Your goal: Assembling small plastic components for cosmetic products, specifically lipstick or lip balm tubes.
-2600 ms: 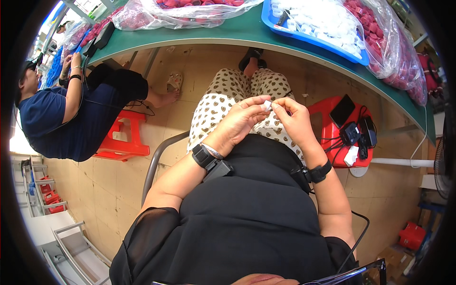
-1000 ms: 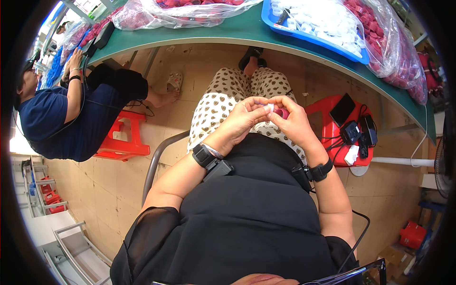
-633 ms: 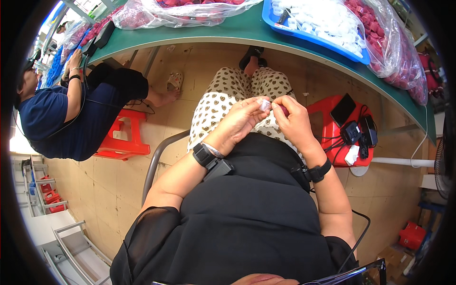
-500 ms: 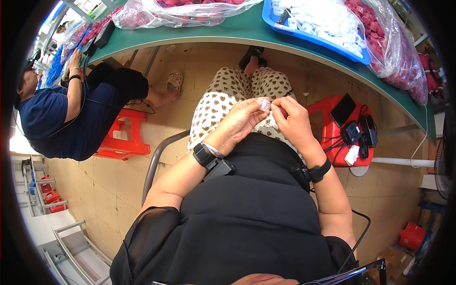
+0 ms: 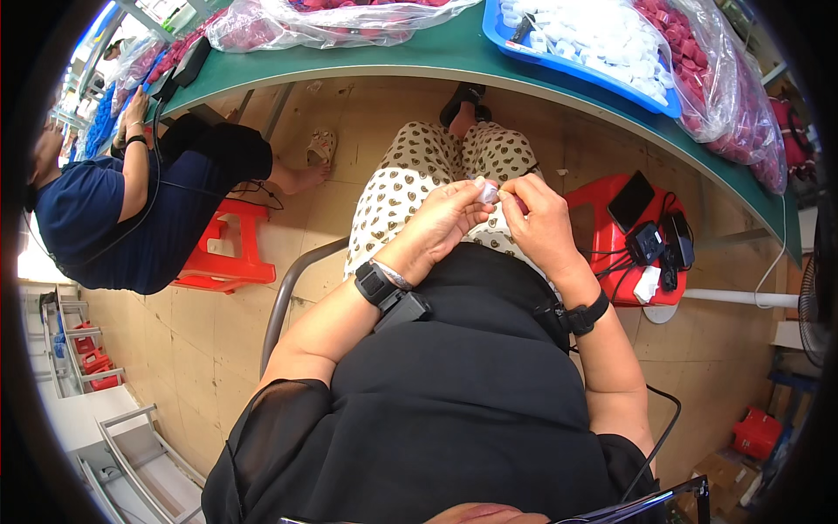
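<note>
Over my lap, my left hand [image 5: 443, 220] pinches a small white plastic piece [image 5: 486, 192] between thumb and fingers. My right hand [image 5: 541, 217] meets it from the right, its fingertips bent in against the white piece. A small dark red piece [image 5: 521, 204] shows partly under the right fingers; most of it is hidden. Both hands are closed and nearly touching. Beyond them, on the green table [image 5: 349, 61], a blue tray [image 5: 576, 72] holds many white plastic pieces.
Clear bags of dark red pieces [image 5: 742, 131] lie beside the tray and at the table's far edge. To my right a red stool [image 5: 602, 218] carries a phone [image 5: 630, 201] and black cabled devices [image 5: 646, 243]. A co-worker [image 5: 131, 201] sits at left on another red stool [image 5: 253, 244].
My fingers have shifted slightly around the white piece, which has turned a little. The co-worker's head has moved slightly; the rest looks the same.
</note>
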The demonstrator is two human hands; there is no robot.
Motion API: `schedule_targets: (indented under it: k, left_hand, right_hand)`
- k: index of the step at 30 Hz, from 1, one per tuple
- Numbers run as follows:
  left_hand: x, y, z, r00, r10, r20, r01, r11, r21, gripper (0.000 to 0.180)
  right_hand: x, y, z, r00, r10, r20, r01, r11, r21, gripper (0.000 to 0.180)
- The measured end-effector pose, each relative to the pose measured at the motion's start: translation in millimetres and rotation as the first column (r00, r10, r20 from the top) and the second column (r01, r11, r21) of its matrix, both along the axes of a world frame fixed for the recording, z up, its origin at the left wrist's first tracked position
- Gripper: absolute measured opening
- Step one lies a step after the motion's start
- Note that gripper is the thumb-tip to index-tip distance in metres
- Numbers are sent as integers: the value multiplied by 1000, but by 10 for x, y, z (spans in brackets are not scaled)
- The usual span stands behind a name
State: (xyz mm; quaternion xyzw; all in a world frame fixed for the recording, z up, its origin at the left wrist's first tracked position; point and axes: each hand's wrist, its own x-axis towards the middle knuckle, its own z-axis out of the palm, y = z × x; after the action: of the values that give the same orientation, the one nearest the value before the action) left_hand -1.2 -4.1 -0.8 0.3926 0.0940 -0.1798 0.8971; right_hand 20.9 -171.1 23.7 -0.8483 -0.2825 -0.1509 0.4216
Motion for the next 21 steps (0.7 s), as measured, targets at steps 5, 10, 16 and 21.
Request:
schedule_targets:
  k: [5,10,16,21]
  left_hand:
    - [7,3,-27,1000,0,-19,0,1000,-24,27]
    - [3,8,-21,1000,-5,-16,4,999,-40,27]
    - [1,1,-2,1000,-3,-11,3,1000,-3,25]
    - [-10,-19,-5,1000,6,25,-9,996,90,23]
  right_hand:
    - [-7,-2,9,1000,12,-13,-12,1000,8,3]
    - [-15,4,7,999,7,-33,-6,1000,27,4]
    - [-6,0,-14,1000,3,-17,-3,1000,5,4]
    - [-3,4,-19,1000,15,-8,-15,999,-39,5]
